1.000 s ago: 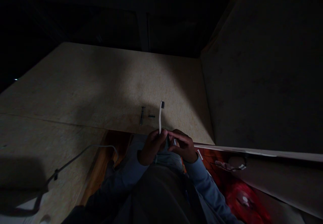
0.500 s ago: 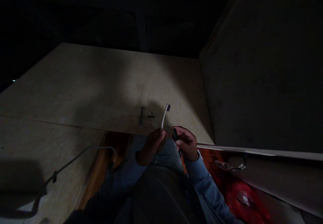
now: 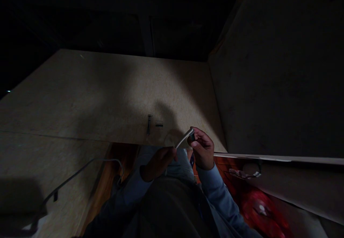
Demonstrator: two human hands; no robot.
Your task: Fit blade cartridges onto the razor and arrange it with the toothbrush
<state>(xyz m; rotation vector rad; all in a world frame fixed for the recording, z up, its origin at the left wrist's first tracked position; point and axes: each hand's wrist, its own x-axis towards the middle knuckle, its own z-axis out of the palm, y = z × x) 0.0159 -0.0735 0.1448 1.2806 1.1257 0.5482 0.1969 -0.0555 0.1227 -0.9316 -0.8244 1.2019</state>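
My left hand point(image 3: 160, 162) is closed around the handle of a white toothbrush point(image 3: 184, 138), which slants up to the right. The brush head meets a small dark piece point(image 3: 192, 137) pinched in my right hand point(image 3: 204, 149); its kind is hard to make out in the dim light. Whether the bristles are inside that piece or only against it, I cannot tell. On the table just beyond my hands lies a thin razor point(image 3: 149, 125), with a short dark bar point(image 3: 159, 125) to its right.
The pale tabletop point(image 3: 115, 87) spreads ahead, with a dark upright panel point(image 3: 274, 87) on its right. A grey cable point(image 3: 77, 173) curves across the left part. Low on the right are a red plastic bag point(image 3: 260, 213) and a pale ledge point(image 3: 268, 158).
The toothbrush has tipped from nearly upright down to the right, so its head has reached the dark piece in my right hand. My right hand has risen slightly.
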